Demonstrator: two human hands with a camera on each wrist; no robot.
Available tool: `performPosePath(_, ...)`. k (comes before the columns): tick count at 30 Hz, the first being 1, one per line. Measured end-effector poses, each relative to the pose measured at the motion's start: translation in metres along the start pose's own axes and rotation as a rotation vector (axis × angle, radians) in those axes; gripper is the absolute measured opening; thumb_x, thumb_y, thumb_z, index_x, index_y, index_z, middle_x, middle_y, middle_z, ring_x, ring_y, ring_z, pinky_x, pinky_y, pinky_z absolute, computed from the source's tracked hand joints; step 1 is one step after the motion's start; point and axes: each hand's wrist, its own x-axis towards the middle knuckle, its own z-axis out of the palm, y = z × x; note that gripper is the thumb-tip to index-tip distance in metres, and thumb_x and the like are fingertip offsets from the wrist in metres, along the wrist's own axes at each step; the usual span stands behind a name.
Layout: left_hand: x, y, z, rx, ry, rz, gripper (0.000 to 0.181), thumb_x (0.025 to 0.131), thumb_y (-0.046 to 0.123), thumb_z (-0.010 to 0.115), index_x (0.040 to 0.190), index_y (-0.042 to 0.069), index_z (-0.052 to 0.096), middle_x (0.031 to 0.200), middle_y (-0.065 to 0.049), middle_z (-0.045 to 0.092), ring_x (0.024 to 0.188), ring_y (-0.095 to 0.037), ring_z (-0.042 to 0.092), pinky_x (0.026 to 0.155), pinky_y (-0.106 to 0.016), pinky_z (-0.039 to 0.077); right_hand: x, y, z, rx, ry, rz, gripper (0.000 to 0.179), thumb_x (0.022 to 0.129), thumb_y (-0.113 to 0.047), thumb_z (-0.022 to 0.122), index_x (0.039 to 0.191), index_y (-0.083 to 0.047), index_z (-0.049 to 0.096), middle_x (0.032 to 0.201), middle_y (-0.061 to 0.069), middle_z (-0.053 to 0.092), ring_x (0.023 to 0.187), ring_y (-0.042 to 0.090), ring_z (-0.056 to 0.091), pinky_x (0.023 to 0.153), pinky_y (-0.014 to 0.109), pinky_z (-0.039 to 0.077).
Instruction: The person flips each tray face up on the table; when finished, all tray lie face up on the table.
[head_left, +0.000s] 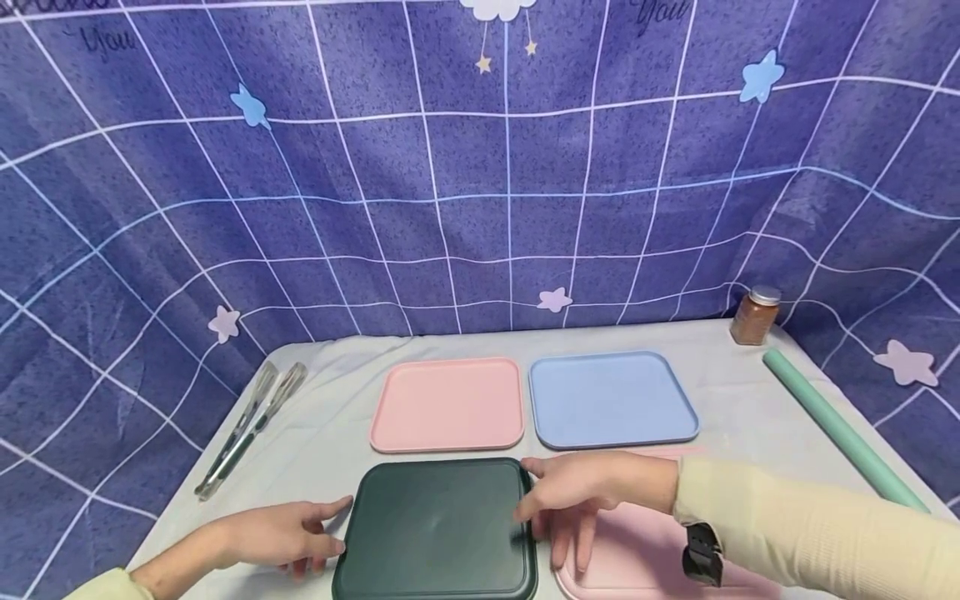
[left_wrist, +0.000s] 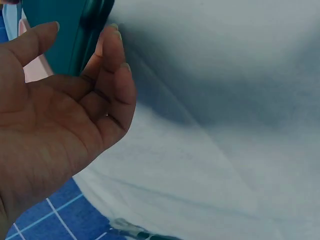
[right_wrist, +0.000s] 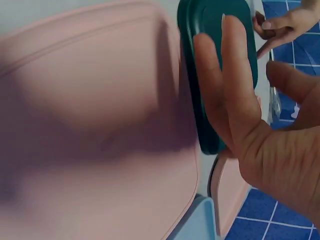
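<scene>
A dark green rectangular tray [head_left: 435,525] with a rounded rim lies in the front middle of the table. At its left edge is my left hand [head_left: 281,533], thumb and index finger pointing at the rim and the other fingers loosely bent; the left wrist view shows its palm [left_wrist: 55,110] bare. My right hand [head_left: 573,492] is at the tray's right side, one finger lying over the rim and others hanging down beside it. In the right wrist view two straight fingers [right_wrist: 235,75] overlap the green tray [right_wrist: 210,20]. Below my right forearm lies a pink tray [head_left: 637,550], partly hidden by it.
Behind, a second pink tray [head_left: 450,404] and a blue tray [head_left: 611,400] lie side by side. Metal tongs [head_left: 251,429] rest at the left. At the right are a green roll [head_left: 840,429] and a lidded jar [head_left: 755,317]. A blue grid-patterned curtain [head_left: 480,167] hangs behind.
</scene>
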Motion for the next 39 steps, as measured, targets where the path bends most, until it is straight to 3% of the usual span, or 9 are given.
performPosePath(2, 0.002, -0.002, 0.001, -0.019, -0.017, -0.001, 0.079, 0.099, 0.025, 0.06, 0.152, -0.016, 0.018, 0.077, -0.004, 0.062, 0.061, -0.013, 0.055, 0.051, -0.022, 0.038, 0.005, -0.002, 0.001, 0.014, -0.009, 0.025, 0.083, 0.092, -0.023, 0.068, 0.154, -0.006, 0.015, 0.097, 0.025, 0.069, 0.064, 0.036, 0.073, 0.052, 0.049, 0.058)
performPosePath(5, 0.003, -0.006, 0.002, -0.016, -0.011, 0.02, 0.079, 0.099, 0.026, 0.06, 0.153, -0.014, 0.018, 0.076, -0.002, 0.063, 0.06, -0.011, 0.055, 0.051, -0.021, 0.039, 0.009, -0.002, 0.003, 0.014, 0.002, 0.052, 0.059, 0.092, -0.023, 0.068, 0.134, -0.005, 0.032, 0.095, 0.027, 0.068, 0.065, 0.043, 0.072, 0.052, 0.051, 0.058)
performPosePath(10, 0.005, -0.013, 0.003, -0.036, 0.021, 0.062, 0.078, 0.099, 0.025, 0.06, 0.154, -0.012, 0.019, 0.077, -0.002, 0.063, 0.059, -0.009, 0.055, 0.051, -0.02, 0.04, 0.012, 0.0, 0.006, 0.014, 0.021, 0.06, 0.05, 0.091, -0.022, 0.069, 0.124, -0.004, 0.036, 0.084, 0.025, 0.067, 0.066, 0.045, 0.072, 0.052, 0.051, 0.058)
performPosePath(17, 0.007, -0.027, 0.007, -0.175, 0.006, 0.136, 0.075, 0.102, 0.019, 0.056, 0.155, -0.011, 0.012, 0.075, -0.001, 0.062, 0.058, -0.005, 0.051, 0.052, -0.019, 0.041, 0.015, 0.002, 0.011, 0.011, 0.05, 0.025, 0.037, 0.089, -0.015, 0.069, 0.108, -0.002, 0.041, 0.074, 0.021, 0.063, 0.061, 0.042, 0.072, 0.05, 0.048, 0.058)
performPosePath(24, 0.007, -0.037, 0.001, -0.233, -0.015, 0.116, 0.074, 0.103, 0.021, 0.053, 0.158, -0.004, 0.009, 0.082, -0.004, 0.065, 0.062, -0.007, 0.056, 0.053, -0.019, 0.041, 0.012, 0.007, 0.01, 0.048, 0.047, -0.026, 0.04, 0.087, -0.009, 0.068, 0.114, -0.004, 0.04, 0.071, 0.018, 0.062, 0.058, 0.04, 0.071, 0.049, 0.047, 0.057)
performPosePath(28, 0.0, -0.035, 0.0, -0.218, 0.015, 0.114, 0.073, 0.103, 0.021, 0.053, 0.159, 0.0, 0.012, 0.086, -0.005, 0.065, 0.065, -0.01, 0.061, 0.053, -0.022, 0.043, 0.012, 0.009, 0.01, 0.061, 0.067, -0.025, 0.061, 0.086, -0.01, 0.07, 0.136, -0.003, 0.034, 0.075, 0.02, 0.065, 0.057, 0.037, 0.071, 0.049, 0.047, 0.057)
performPosePath(31, -0.007, -0.027, -0.001, -0.195, 0.041, 0.107, 0.072, 0.103, 0.022, 0.053, 0.16, 0.003, 0.013, 0.082, -0.004, 0.066, 0.067, -0.011, 0.064, 0.055, -0.024, 0.046, 0.011, 0.009, 0.01, 0.064, 0.086, -0.015, 0.085, 0.086, -0.011, 0.071, 0.152, -0.003, 0.019, 0.082, 0.024, 0.068, 0.057, 0.034, 0.071, 0.049, 0.045, 0.058)
performPosePath(34, -0.013, -0.014, -0.005, -0.18, 0.059, 0.093, 0.073, 0.103, 0.023, 0.054, 0.161, 0.007, 0.013, 0.075, 0.0, 0.061, 0.064, -0.011, 0.062, 0.059, -0.026, 0.05, 0.01, 0.009, 0.01, 0.063, 0.084, -0.015, 0.094, 0.085, -0.011, 0.072, 0.157, -0.002, 0.011, 0.089, 0.025, 0.069, 0.057, 0.03, 0.071, 0.049, 0.042, 0.058)
performPosePath(39, -0.024, 0.011, -0.014, -0.14, 0.076, 0.076, 0.078, 0.101, 0.024, 0.058, 0.162, 0.016, 0.01, 0.076, 0.002, 0.057, 0.059, -0.008, 0.053, 0.058, -0.027, 0.05, 0.011, 0.008, 0.01, 0.078, 0.064, -0.033, 0.082, 0.087, -0.013, 0.071, 0.15, 0.0, 0.02, 0.093, 0.023, 0.069, 0.053, 0.021, 0.069, 0.046, 0.033, 0.057)
